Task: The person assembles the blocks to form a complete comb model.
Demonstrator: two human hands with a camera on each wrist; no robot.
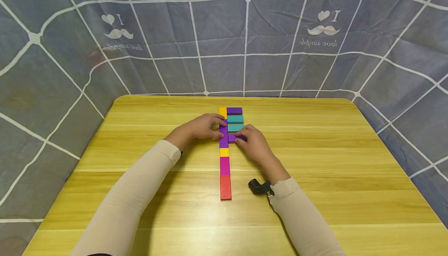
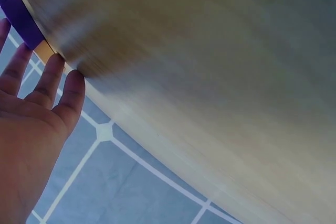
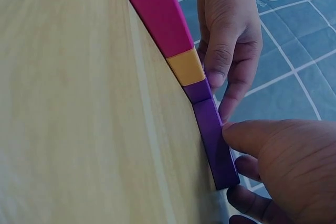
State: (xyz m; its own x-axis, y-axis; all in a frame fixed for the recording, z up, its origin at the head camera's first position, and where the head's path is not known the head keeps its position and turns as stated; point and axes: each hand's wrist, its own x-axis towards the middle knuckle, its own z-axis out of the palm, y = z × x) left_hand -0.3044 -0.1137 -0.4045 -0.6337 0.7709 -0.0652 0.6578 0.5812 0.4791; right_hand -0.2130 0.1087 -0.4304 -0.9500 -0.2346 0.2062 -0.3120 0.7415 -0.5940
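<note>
A column of coloured blocks runs down the middle of the table, with shorter rows branching off its right side. My right hand [image 1: 257, 144] pinches a purple block [image 3: 215, 145] between thumb and fingers, its inner end against the column. From the left, my left hand [image 1: 204, 126] touches the column's purple section [image 1: 223, 142] with its thumb and fingertips, the fingers fairly straight. Above the pinched block, two teal blocks [image 1: 235, 119] and another purple block [image 1: 234, 111] stick out rightward. A yellow block [image 1: 223, 110] tops the column.
Below the hands the column continues with a yellow block [image 1: 224, 152], a magenta block [image 1: 225, 166] and a red block [image 1: 225, 188]. A black wrist device [image 1: 258, 187] sits at the right cuff. Grey patterned cloth [image 1: 224, 34] hangs behind the wooden table [image 1: 315, 151].
</note>
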